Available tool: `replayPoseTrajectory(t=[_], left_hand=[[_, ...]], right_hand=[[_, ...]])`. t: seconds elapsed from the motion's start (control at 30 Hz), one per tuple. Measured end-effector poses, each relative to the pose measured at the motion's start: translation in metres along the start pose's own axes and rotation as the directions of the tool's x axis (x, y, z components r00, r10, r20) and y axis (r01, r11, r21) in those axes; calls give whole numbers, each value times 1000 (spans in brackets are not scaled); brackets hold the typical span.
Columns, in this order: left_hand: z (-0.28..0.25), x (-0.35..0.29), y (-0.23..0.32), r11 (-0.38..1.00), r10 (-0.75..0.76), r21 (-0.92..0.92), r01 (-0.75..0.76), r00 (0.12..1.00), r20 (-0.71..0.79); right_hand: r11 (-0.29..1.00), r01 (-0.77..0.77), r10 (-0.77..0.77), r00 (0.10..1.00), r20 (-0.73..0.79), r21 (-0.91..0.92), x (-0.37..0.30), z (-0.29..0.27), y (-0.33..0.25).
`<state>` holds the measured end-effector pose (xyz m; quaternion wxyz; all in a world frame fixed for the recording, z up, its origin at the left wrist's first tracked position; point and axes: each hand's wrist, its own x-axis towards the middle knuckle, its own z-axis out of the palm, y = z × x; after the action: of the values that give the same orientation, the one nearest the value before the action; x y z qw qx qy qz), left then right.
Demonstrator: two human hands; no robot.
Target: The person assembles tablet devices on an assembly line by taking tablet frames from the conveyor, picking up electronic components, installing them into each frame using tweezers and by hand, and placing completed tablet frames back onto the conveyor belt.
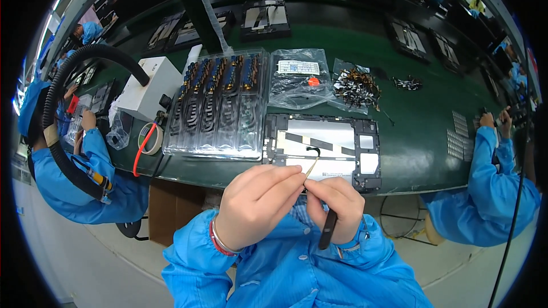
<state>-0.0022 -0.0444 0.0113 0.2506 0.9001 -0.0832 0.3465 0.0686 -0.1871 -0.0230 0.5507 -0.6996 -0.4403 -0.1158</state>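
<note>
Just in front of the bench edge, my left hand and my right hand meet at the fingertips. Between them they pinch a small flex cable, thin and gold-coloured, with a curved black end sticking up. A dark flat-handled tool is also gripped in my right hand; its working end is hidden by the fingers. Behind my fingers lies an opened tablet-like housing, black-framed, with silver panels and a dark diagonal strip. My fingertips appear to be above its near edge.
A clear compartment tray of black and gold-blue parts stands left. Plastic bags and a heap of small cables lie behind the housing. A white box with a black hose is farther left. Co-workers sit on both sides.
</note>
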Motion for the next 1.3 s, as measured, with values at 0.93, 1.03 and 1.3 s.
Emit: replayPoseTrajectory(t=[0.93, 1.03, 1.3], left_hand=[[-27, -101, -7, 656, -750, -254, 711, 578, -321], [-12, -79, 2, 791, -611, -233, 566, 755, -240], [0, -71, 10, 934, -353, -7, 357, 919, -176]], right_hand=[[839, -440, 216, 810, 544, 321, -17, 30, 11], [845, -431, 206, 809, 551, 316, -20, 26, 7], [819, -311, 108, 909, 402, 482, -20, 18, 17]])
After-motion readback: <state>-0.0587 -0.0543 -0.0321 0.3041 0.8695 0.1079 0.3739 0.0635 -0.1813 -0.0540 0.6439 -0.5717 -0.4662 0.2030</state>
